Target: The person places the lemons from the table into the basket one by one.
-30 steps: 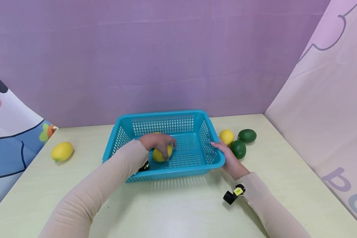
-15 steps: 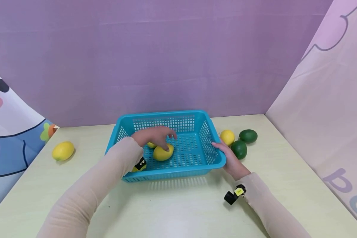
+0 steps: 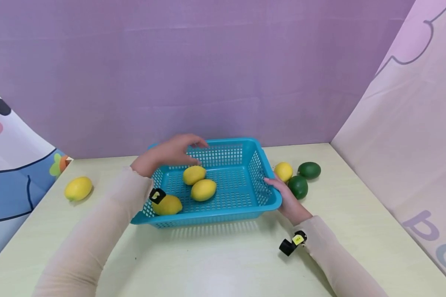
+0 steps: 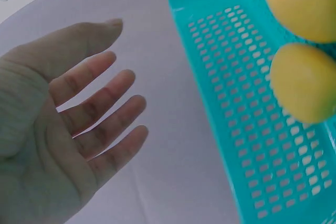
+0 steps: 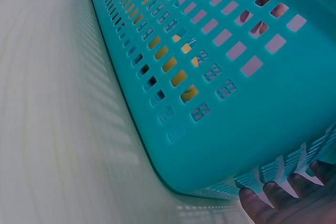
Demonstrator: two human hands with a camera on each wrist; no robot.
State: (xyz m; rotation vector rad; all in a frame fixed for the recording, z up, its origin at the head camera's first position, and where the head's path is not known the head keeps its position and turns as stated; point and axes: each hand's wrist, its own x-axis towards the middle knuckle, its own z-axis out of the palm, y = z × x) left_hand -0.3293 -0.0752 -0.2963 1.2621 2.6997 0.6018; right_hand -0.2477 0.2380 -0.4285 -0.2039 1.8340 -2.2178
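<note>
A turquoise plastic basket [image 3: 223,214] stands on the table, tilted slightly in the head view. Three lemons lie inside: one at the back [image 3: 194,175], one in the middle [image 3: 203,190] and one in the front left corner [image 3: 167,205]. My left hand [image 3: 172,152] hovers over the basket's back left part, holding nothing; the left wrist view shows its fingers spread loosely beside the basket wall. At the right end, my right hand [image 3: 288,202] grips the basket, thumb over the rim and fingertips [image 5: 254,203] against the outside of the end wall.
Right of the basket sit a lemon [image 3: 283,171] and two dark green oval fruits, one behind [image 3: 309,170] and one in front [image 3: 298,187]. Another lemon [image 3: 78,189] lies at the table's left. A purple cloth [image 3: 223,74] hangs behind the table.
My left hand has let go of the middle lemon and risen up and leftward toward the basket's back edge, uncovering the lemons. The right hand stays at the basket's right end.
</note>
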